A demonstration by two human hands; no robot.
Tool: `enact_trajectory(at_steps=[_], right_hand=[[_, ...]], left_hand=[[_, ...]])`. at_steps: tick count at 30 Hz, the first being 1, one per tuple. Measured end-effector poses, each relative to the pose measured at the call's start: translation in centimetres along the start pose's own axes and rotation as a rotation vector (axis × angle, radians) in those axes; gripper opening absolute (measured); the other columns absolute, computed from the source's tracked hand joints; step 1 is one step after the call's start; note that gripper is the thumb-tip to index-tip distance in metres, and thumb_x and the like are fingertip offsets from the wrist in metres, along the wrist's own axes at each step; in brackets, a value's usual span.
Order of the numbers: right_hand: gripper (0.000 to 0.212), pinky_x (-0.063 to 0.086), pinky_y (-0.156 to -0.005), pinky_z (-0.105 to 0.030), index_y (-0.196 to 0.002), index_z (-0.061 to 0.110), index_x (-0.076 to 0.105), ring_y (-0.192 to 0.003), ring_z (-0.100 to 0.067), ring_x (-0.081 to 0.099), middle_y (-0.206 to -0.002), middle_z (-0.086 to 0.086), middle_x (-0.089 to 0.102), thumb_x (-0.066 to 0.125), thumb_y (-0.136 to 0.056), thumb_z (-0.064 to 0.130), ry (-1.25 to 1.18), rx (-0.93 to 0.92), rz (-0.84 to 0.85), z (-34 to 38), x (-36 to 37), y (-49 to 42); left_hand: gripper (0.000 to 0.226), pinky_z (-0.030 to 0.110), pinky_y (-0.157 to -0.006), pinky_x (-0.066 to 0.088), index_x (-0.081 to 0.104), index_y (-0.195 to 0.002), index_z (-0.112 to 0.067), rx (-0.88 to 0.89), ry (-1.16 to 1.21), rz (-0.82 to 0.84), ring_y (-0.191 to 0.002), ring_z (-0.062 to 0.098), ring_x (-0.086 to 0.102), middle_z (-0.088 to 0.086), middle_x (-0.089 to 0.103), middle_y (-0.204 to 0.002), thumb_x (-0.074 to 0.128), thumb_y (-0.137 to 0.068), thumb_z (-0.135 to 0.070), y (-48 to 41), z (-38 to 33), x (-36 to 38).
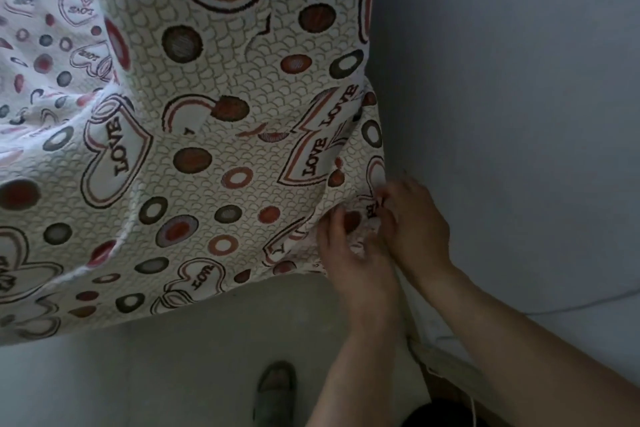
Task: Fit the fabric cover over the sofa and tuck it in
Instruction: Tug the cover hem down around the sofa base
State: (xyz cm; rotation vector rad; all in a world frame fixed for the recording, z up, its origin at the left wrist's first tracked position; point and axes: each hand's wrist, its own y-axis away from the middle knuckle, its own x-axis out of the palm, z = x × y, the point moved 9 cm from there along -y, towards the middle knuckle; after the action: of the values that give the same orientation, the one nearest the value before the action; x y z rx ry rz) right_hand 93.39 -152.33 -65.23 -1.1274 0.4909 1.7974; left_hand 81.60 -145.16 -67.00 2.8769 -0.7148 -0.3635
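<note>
A white fabric cover (pixel 207 135), printed with LOVE hearts and brown, red and grey circles, is stretched over the sofa and hides it fully. Its bottom hem hangs just above the floor. At the cover's lower right corner, beside the wall, my left hand (pixel 349 253) grips a bunched fold of the fabric with curled fingers. Right beside it my right hand (pixel 412 222) pinches the same bunched corner from the wall side. Both forearms reach in from the lower right.
A plain grey wall (pixel 512 114) stands close on the right of the sofa corner. Pale floor (pixel 194 357) lies below the hem. My foot in a grey slipper (pixel 277 392) stands on the floor near the bottom edge. A thin cord (pixel 472 409) hangs at lower right.
</note>
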Motion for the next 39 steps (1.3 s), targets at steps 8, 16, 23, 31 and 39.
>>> enact_trajectory(at_steps=[8,16,23,31,39], right_hand=[[0.014,0.021,-0.066,-0.031,-0.067,0.017,0.066,-0.072,-0.023,0.058,-0.069,0.001,0.061,0.055,-0.073,0.012,0.399,-0.495,0.071,2.2,1.2,-0.2],[0.018,0.034,-0.06,-0.026,-0.071,0.02,0.054,-0.077,-0.02,0.058,-0.075,0.003,0.056,0.061,-0.087,0.024,-0.136,0.278,0.259,-4.2,3.8,-0.3],[0.027,0.038,-0.068,-0.027,-0.06,0.02,0.043,-0.089,-0.032,0.063,-0.089,-0.012,0.063,0.055,-0.084,0.021,-0.075,0.563,0.319,-7.9,5.9,0.9],[0.016,0.05,-0.071,-0.029,-0.065,0.013,0.062,-0.081,-0.027,0.064,-0.084,-0.011,0.067,0.056,-0.08,0.01,-0.151,0.655,0.371,-9.8,8.7,0.8],[0.024,0.046,-0.07,-0.027,-0.09,0.004,0.075,-0.087,-0.025,0.064,-0.09,-0.011,0.071,0.052,-0.082,0.001,-0.362,0.622,0.191,-6.7,6.6,2.5]], left_hand=[[0.076,0.035,-0.101,0.043,0.056,-0.129,-0.021,0.393,-0.796,0.184,-0.12,0.017,0.048,-0.003,0.057,-0.131,0.079,-0.057,-0.013,0.3,2.4,1.6],[0.069,0.036,-0.103,0.041,0.053,-0.133,-0.024,0.373,-0.694,0.27,-0.121,0.02,0.054,-0.003,0.059,-0.131,0.062,-0.065,-0.023,-0.1,4.1,1.3],[0.069,0.032,-0.11,0.036,0.05,-0.138,-0.027,0.387,-0.691,0.46,-0.132,0.015,0.045,-0.004,0.05,-0.143,0.058,-0.069,-0.028,-0.1,6.3,2.9],[0.082,0.041,-0.116,0.024,0.027,-0.15,-0.03,0.358,-0.896,0.722,-0.142,0.016,0.031,-0.004,0.036,-0.153,0.058,-0.074,-0.033,-0.3,10.8,5.0],[0.096,0.053,-0.118,0.003,-0.008,-0.151,-0.04,0.077,-1.036,0.913,-0.148,0.011,-0.004,-0.014,-0.002,-0.161,0.06,-0.084,-0.045,0.6,12.9,4.3]])
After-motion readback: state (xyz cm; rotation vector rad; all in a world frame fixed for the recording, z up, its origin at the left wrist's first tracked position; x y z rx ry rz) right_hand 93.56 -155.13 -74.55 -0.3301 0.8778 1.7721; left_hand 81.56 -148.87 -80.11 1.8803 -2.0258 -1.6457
